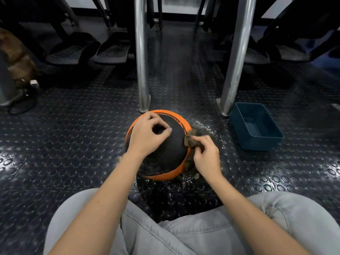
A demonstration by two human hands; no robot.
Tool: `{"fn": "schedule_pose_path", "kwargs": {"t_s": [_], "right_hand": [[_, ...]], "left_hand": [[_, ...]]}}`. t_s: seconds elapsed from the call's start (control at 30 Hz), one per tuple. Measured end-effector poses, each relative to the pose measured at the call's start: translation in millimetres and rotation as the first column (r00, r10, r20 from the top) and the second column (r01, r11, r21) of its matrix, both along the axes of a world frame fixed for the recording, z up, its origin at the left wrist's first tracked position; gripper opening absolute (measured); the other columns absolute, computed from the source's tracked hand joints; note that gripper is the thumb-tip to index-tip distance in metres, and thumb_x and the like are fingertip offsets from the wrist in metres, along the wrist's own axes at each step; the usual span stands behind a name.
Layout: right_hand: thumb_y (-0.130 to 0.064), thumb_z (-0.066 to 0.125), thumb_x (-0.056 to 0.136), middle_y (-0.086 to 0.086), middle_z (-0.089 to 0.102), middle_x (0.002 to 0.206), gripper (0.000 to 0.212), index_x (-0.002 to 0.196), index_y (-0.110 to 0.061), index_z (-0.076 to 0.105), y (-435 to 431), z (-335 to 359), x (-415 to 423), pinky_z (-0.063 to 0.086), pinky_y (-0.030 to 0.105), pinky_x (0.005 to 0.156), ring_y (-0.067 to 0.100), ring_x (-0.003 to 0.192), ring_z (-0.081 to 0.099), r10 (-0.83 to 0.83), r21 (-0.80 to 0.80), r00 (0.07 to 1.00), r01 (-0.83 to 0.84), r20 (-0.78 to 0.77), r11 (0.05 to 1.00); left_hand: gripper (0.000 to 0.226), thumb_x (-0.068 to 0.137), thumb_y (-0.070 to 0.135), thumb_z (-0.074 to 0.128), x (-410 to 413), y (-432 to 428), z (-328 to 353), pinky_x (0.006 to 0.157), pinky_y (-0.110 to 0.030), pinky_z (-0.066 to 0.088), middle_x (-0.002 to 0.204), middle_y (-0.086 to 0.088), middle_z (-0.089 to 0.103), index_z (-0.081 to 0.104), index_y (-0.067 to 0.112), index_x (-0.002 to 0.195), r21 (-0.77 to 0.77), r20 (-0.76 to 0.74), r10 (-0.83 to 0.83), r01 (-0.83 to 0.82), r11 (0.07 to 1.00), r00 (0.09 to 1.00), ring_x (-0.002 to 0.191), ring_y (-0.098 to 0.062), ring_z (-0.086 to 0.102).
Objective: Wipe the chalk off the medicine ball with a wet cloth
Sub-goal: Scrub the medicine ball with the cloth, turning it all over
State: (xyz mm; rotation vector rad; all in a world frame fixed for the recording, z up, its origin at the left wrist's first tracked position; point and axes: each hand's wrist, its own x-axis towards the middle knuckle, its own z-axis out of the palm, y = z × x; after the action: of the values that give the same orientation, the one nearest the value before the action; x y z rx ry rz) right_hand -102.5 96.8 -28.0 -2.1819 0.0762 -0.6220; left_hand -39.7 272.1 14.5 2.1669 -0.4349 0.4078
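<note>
Under medicine ball (171, 150), wet studded flooring (73, 144)

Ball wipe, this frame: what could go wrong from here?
1. Roll: the medicine ball sits on wet floor, steadied only by the left hand on top, while the right hand presses the cloth into its side.
2. Spill: the blue tub stands close on the right, so a wide stroke might knock it.

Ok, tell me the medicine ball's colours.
The medicine ball is black with orange bands; head view.
</note>
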Motion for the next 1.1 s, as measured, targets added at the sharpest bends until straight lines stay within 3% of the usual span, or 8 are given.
{"fn": "schedule_pose_path", "kwargs": {"t_s": [0.13, 0.2, 0.33, 0.47, 0.67, 0.87, 0.97, 1.1], "right_hand": [[0.014, 0.048, 0.074, -0.004, 0.055, 0.091, 0.038, 0.100, -0.006, 0.068, 4.2, -4.5, -14.2, 0.044, 0.022, 0.082, 0.016, 0.089, 0.058, 0.049, -0.026, 0.998, -0.050, -0.025, 0.998], [0.009, 0.046, 0.074, -0.002, 0.056, 0.089, 0.037, 0.099, -0.007, 0.068, 5.8, -5.8, -20.9, 0.046, 0.023, 0.080, 0.017, 0.087, 0.058, 0.138, -0.068, 0.990, -0.138, 0.000, 0.988], [0.009, 0.046, 0.077, 0.006, 0.058, 0.095, 0.038, 0.102, -0.007, 0.069, 1.2, -13.8, -14.7, 0.050, 0.037, 0.072, 0.028, 0.090, 0.058, 0.060, -0.213, 0.997, -0.067, -0.040, 0.975], [0.009, 0.047, 0.085, 0.005, 0.052, 0.104, 0.041, 0.120, -0.008, 0.061, -4.4, -1.5, 1.1, 0.044, 0.030, 0.088, 0.017, 0.094, 0.052, -0.163, -0.032, 0.980, 0.160, -0.114, 0.987], [0.001, 0.050, 0.076, 0.006, 0.066, 0.104, 0.034, 0.105, -0.008, 0.066, 38.0, 24.2, 1.2, 0.042, 0.024, 0.090, 0.018, 0.098, 0.055, 0.230, -0.215, 0.958, -0.192, 0.172, 0.958], [0.008, 0.052, 0.083, 0.006, 0.061, 0.105, 0.035, 0.109, -0.010, 0.068, -22.8, 1.7, 20.3, 0.046, 0.032, 0.087, 0.027, 0.100, 0.059, -0.102, -0.179, 0.981, 0.073, -0.163, 0.981], [0.008, 0.051, 0.081, 0.004, 0.059, 0.099, 0.035, 0.107, -0.009, 0.068, 5.4, 28.6, 17.3, 0.040, 0.016, 0.086, 0.014, 0.094, 0.056, 0.035, -0.075, 0.997, -0.030, 0.062, 0.997], [0.003, 0.044, 0.081, 0.007, 0.054, 0.098, 0.035, 0.106, -0.006, 0.067, 20.0, 11.6, -2.5, 0.042, 0.020, 0.084, 0.016, 0.093, 0.052, 0.226, -0.204, 0.966, -0.199, 0.122, 0.959]], "left_hand": [[0.064, 0.080, 0.061, 0.061, -0.7, -32.4, 11.0, 0.107, -0.035, 0.025, 0.129, -0.004, 0.042, 0.051, 0.019, 0.127, 0.292, -0.113, 0.250, -0.208, 0.934, 0.962, 0.123, -0.025, 0.038], [0.063, 0.081, 0.062, 0.057, -2.3, -32.3, 2.5, 0.108, -0.035, 0.023, 0.133, -0.004, 0.042, 0.051, 0.021, 0.128, 0.368, -0.017, 0.269, -0.244, 0.897, 0.963, 0.125, -0.026, 0.036], [0.051, 0.082, 0.056, 0.062, 2.9, -9.2, 3.4, 0.102, -0.034, 0.029, 0.128, 0.001, 0.046, 0.056, 0.024, 0.122, 0.251, -0.037, 0.229, -0.213, 0.944, 0.973, 0.123, -0.022, 0.039], [0.048, 0.084, 0.054, 0.060, 2.9, 11.4, 3.2, 0.101, -0.036, 0.031, 0.132, 0.003, 0.043, 0.055, 0.025, 0.122, 0.208, -0.096, 0.232, -0.208, 0.956, 0.968, 0.127, -0.021, 0.034], [0.043, 0.084, 0.052, 0.062, -9.5, 18.7, -8.7, 0.097, -0.034, 0.033, 0.127, 0.002, 0.048, 0.058, 0.022, 0.116, 0.163, -0.016, 0.262, -0.256, 0.953, 0.965, 0.121, -0.022, 0.039], [0.043, 0.086, 0.050, 0.061, -9.8, 1.1, -5.6, 0.102, -0.033, 0.032, 0.127, 0.004, 0.051, 0.059, 0.022, 0.119, 0.206, 0.015, 0.203, -0.202, 0.958, 0.979, 0.122, -0.018, 0.039], [0.037, 0.090, 0.046, 0.047, -11.6, -0.9, -7.6, 0.100, -0.033, 0.033, 0.124, 0.002, 0.054, 0.061, 0.021, 0.114, 0.198, 0.048, 0.199, -0.205, 0.959, 0.979, 0.118, -0.019, 0.044], [0.030, 0.094, 0.039, 0.048, -12.0, -1.8, -5.9, 0.100, -0.032, 0.031, 0.124, 0.002, 0.054, 0.061, 0.021, 0.114, 0.210, 0.039, 0.191, -0.195, 0.958, 0.981, 0.117, -0.019, 0.044]]}}
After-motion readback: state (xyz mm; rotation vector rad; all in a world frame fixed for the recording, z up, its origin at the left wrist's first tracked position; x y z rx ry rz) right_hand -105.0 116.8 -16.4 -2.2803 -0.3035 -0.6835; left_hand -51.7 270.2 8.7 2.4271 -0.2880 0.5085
